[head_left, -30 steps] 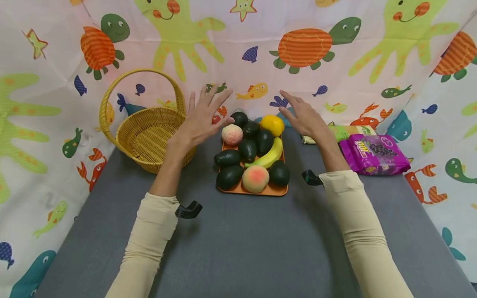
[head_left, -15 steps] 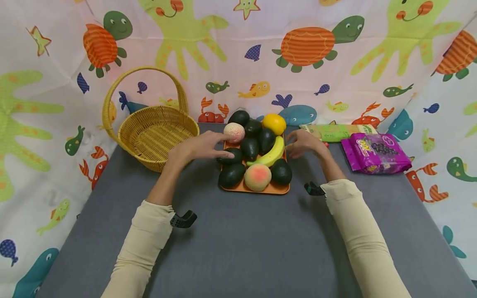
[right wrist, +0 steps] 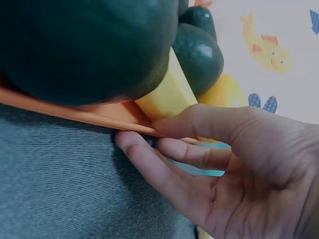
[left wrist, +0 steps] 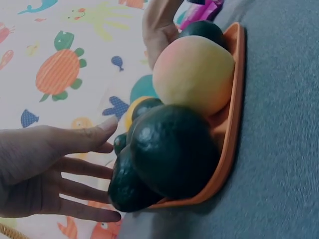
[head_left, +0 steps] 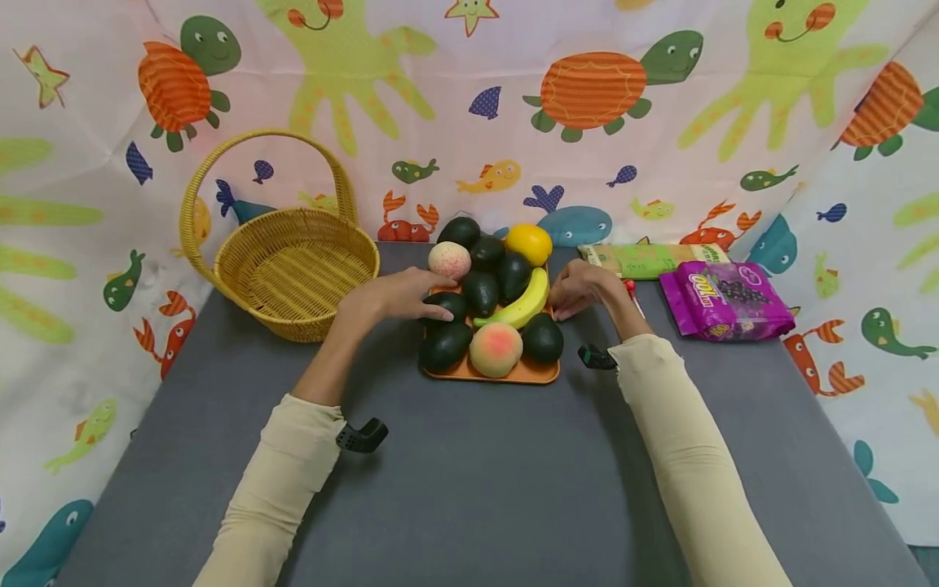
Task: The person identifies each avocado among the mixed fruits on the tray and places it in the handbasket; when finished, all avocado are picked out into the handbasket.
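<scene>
An orange tray (head_left: 539,373) in the middle of the table holds several dark green avocados (head_left: 445,348), a yellow banana (head_left: 528,303), a blushed peach (head_left: 495,350), a speckled pinkish fruit (head_left: 450,260) and a yellow lemon-like fruit (head_left: 530,242). On the tray's right side, my right hand (head_left: 583,285) pinches the rim; in the right wrist view its thumb (right wrist: 184,122) lies over the edge beside the banana, with fingertips beneath. At the left side, my left hand (head_left: 389,297) reaches to the avocados, its fingers (left wrist: 82,189) spread and fairly straight. The left rim is hidden behind fruit.
A yellow wicker basket (head_left: 293,269) with a tall handle stands left of the tray. At the back right lie a purple packet with grapes on it (head_left: 726,302) and a green packet (head_left: 653,261). A small red-tipped item (head_left: 630,287) sits by the right wrist.
Both hands have come down from above the fruit to the tray's two sides. The right hand has taken hold of the rim. Fruit and basket keep their places.
</scene>
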Motion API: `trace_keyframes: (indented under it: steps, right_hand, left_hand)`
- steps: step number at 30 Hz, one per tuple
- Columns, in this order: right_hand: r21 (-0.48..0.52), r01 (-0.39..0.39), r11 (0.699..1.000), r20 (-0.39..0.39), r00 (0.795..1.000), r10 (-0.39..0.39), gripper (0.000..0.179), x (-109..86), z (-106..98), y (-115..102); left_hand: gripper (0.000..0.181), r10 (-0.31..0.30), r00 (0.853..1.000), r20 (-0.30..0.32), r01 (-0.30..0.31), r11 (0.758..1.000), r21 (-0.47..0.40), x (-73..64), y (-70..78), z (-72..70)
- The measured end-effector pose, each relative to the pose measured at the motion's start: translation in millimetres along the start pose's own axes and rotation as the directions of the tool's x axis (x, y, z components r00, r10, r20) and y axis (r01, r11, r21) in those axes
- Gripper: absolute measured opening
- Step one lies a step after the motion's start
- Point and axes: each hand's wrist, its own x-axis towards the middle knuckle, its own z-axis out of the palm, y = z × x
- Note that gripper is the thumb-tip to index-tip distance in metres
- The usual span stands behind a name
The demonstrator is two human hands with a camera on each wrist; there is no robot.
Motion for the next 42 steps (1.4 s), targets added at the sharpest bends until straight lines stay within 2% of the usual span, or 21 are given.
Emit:
trace_keyframes:
  steps: [5, 9, 13, 17, 31, 36, 38, 42]
  right_hand:
    - [-0.050, -0.057, 0.997, 0.036, 0.998, 0.059, 0.032, 11.1, -4.0, -7.9]
    - [-0.077, -0.080, 0.994, 0.067, 0.994, 0.086, 0.024, 16.2, -6.1, -9.4]
    - [-0.084, -0.093, 0.992, 0.089, 0.991, 0.100, 0.025, 16.9, -6.5, -10.2]
    - [-0.103, -0.115, 0.988, 0.105, 0.987, 0.125, 0.026, 17.4, -7.8, -13.5]
    - [-0.171, -0.153, 0.973, 0.097, 0.980, 0.172, 0.023, 20.9, -12.7, -18.1]
    - [-0.166, -0.129, 0.978, 0.127, 0.980, 0.151, 0.026, 23.1, -8.9, -19.8]
    - [-0.159, -0.126, 0.979, 0.126, 0.981, 0.147, 0.026, 23.7, -7.8, -20.1]
    - [-0.161, -0.148, 0.976, 0.097, 0.982, 0.165, 0.024, 22.5, -8.6, -20.2]
  left_hand:
    - [0.067, -0.022, 1.000, 0.013, 0.022, 0.999, 0.033, 6.6, 4.1, 0.4]
    - [0.066, -0.069, 0.997, 0.025, 0.068, 0.996, 0.064, 12.0, 5.4, 4.5]
    - [0.065, -0.113, 0.993, 0.037, 0.110, 0.991, 0.076, 15.7, 3.6, 10.5]
    - [0.064, -0.116, 0.993, 0.036, 0.113, 0.991, 0.076, 17.9, 2.2, 14.3]
    - [0.055, -0.079, 0.995, -0.062, 0.086, 0.990, 0.112, 19.2, 1.4, 16.7]
    - [0.046, -0.102, 0.987, -0.125, 0.116, 0.986, 0.116, 9.4, 2.4, 10.9]
    - [0.044, -0.094, 0.984, -0.152, 0.111, 0.988, 0.111, 5.6, 3.8, 6.8]
    - [0.049, -0.089, 0.977, -0.195, 0.109, 0.990, 0.094, 1.4, 8.2, -1.0]
